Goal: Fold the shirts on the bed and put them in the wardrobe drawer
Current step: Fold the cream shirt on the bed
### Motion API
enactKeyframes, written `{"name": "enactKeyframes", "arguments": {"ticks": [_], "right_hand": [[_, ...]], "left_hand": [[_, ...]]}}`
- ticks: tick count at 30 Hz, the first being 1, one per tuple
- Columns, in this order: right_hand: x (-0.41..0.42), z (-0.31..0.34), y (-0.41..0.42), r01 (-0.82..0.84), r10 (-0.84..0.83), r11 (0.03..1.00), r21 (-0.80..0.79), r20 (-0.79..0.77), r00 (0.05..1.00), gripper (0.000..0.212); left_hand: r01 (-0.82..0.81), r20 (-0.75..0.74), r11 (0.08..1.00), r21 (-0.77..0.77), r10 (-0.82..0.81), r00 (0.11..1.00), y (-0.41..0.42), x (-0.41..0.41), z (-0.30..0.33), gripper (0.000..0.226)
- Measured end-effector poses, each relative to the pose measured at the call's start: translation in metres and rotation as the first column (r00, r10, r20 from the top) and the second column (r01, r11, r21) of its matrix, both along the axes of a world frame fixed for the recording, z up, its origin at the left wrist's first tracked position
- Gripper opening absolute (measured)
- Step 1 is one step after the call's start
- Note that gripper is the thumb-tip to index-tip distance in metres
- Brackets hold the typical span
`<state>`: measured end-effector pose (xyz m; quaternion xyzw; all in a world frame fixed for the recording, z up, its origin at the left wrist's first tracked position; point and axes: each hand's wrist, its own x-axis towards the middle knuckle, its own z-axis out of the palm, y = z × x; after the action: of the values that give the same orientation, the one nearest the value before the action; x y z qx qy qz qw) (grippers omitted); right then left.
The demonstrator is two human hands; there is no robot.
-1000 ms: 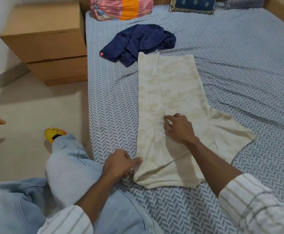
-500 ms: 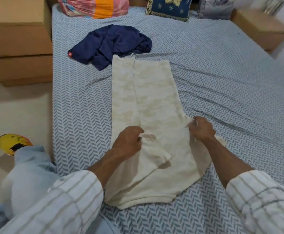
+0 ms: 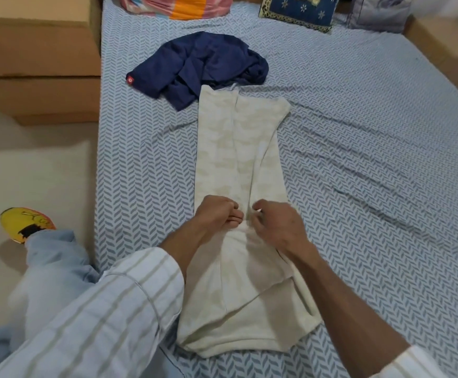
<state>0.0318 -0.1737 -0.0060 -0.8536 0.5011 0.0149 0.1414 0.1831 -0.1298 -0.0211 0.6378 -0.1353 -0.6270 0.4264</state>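
Cream camouflage-print shirt (image 3: 238, 165) lies lengthwise on the herringbone bedsheet (image 3: 358, 159), both sides folded inward into a narrow strip. To do this fold well, I judge the flaps should meet evenly along the centre (edges parallel) and be smoothed flat. Left hand (image 3: 217, 216), fingers curled, pinches one flap at the middle; right hand (image 3: 274, 225) pinches the opposite flap just beside it. Beyond, a crumpled navy shirt (image 3: 200, 66) waits unfolded.

Both arms stretch forward, the left hand (image 3: 217, 214) and the right hand (image 3: 275, 225) side by side, knuckles up, fingers (image 3: 258, 214) curled inward.
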Motion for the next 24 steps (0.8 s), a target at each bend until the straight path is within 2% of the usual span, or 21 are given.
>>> {"name": "enactKeyframes", "arguments": {"ticks": [2,4,6,9,12,15,19,21,24], "right_hand": [[0.012,-0.007,0.008,-0.091,0.093,0.993,0.072,-0.031,0.995,0.021],[0.015,-0.011,0.013,-0.151,0.156,0.982,0.113,-0.035,0.987,0.016],[0.012,-0.015,0.016,-0.167,0.164,0.98,0.108,0.029,0.986,0.018],[0.003,-0.021,0.018,-0.179,0.168,0.98,0.086,0.115,0.979,0.029],[-0.004,-0.024,0.019,-0.132,0.118,0.99,0.045,0.23,0.966,0.023],[-0.003,-0.023,0.024,-0.169,0.155,0.985,0.02,0.296,0.942,0.014],[-0.001,-0.015,0.024,-0.231,0.192,0.969,0.088,0.323,0.927,0.013],[-0.002,-0.006,0.007,-0.114,0.046,0.982,0.15,0.398,0.916,0.015],[0.001,0.001,-0.051,0.209,-0.316,0.943,0.259,0.502,0.805,0.023]], "left_hand": [[-0.034,-0.013,0.998,0.044,0.034,0.999,-0.004,0.003,-0.001,0.02],[-0.027,0.037,0.997,0.069,0.025,0.999,-0.006,0.007,-0.003,0.026],[0.001,0.05,0.997,0.081,-0.005,0.999,-0.009,0.009,-0.007,0.027],[0.069,0.102,0.994,0.089,-0.078,0.992,-0.017,0.008,-0.006,0.018],[0.133,0.172,0.987,0.088,-0.146,0.974,-0.023,0.007,-0.004,0.022],[0.153,0.187,0.983,0.103,-0.17,0.968,-0.026,0.01,-0.002,0.03],[0.222,0.179,0.966,0.131,-0.244,0.953,-0.036,0.012,-0.002,0.03],[0.259,0.199,0.954,0.148,-0.285,0.937,-0.04,0.013,-0.004,0.027],[0.278,0.187,0.946,0.168,-0.307,0.933,-0.044,0.015,-0.011,0.026]]}}
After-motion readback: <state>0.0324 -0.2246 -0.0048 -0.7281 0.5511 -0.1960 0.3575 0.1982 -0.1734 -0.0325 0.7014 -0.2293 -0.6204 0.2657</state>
